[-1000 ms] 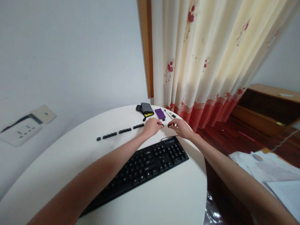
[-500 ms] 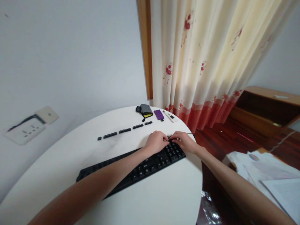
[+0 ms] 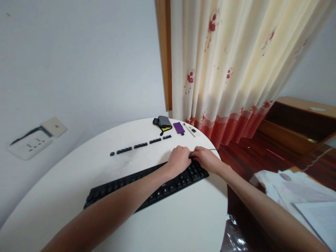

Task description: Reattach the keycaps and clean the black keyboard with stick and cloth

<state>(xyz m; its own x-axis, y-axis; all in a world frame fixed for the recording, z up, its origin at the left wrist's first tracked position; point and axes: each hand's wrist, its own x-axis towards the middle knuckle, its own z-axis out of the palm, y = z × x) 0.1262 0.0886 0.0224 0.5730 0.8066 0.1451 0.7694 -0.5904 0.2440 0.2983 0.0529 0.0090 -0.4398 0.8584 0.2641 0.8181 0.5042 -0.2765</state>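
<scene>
A black keyboard [image 3: 147, 180] lies slantwise on the round white table [image 3: 183, 220]. My left hand [image 3: 179, 160] and my right hand [image 3: 204, 159] meet over its far right end, near the number pad. Both hands are curled, fingertips pressed down on the top row of keys there. What the fingertips pinch is hidden between the two hands. A row of loose black keycaps [image 3: 140, 145] lies on the table beyond the keyboard.
At the table's far edge lie a grey and yellow pouch [image 3: 164, 124], a purple card-like item [image 3: 179, 127] and a thin white tool [image 3: 189, 130]. A flowered curtain [image 3: 231, 70] hangs behind. Wall sockets [image 3: 28, 145] at the left; papers [image 3: 301, 190] at the right.
Both hands came back from the keycap row toward me and settled on the keyboard's right end. Two more keycaps now lie at the right end of the row.
</scene>
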